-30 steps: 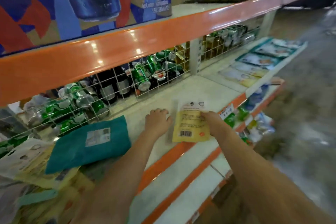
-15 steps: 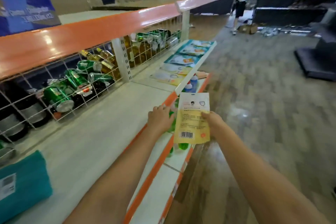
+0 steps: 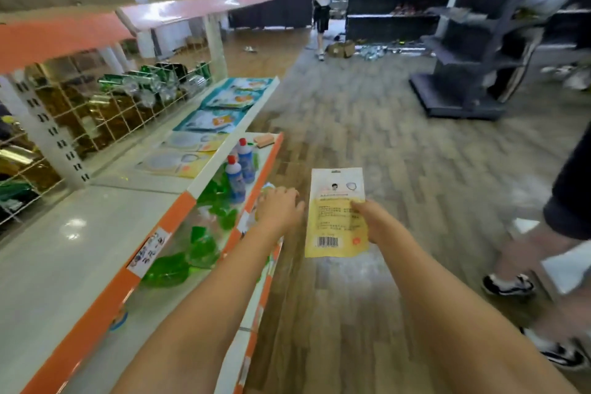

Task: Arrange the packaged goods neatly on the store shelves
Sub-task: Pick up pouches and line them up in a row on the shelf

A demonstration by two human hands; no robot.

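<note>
One yellow-and-white packet point(image 3: 335, 213) is held upright in the air over the wooden floor point(image 3: 367, 125), just right of the orange-edged shelf point(image 3: 150, 253) and clear of it; the right hand point(image 3: 379, 222) pinches its right edge, thumb across the printed face, barcode toward the bottom. The left hand point(image 3: 279, 209) is level with the packet and just left of it, over the shelf's lower tier, its fingers loosely curled and holding nothing. On the shelf's upper board, beyond the upright post point(image 3: 44, 134), five flat packets lie in a row along the front edge: two pale yellow ones point(image 3: 179, 161) nearer, three teal ones point(image 3: 224, 105) farther. On the tier below stand two blue bottles with red caps point(image 3: 240, 169), with several green bottles point(image 3: 192, 253) lying nearer, too blurred to count. Behind the wire grid point(image 3: 105, 112) at the back of the shelf lie green cans and brown bottles. Right of the packet, the legs and striped shoes of a passer-by point(image 3: 543, 265) stand close in the aisle; one more person point(image 3: 323, 3) stands far down it, beside dark shelving point(image 3: 473, 51).
</note>
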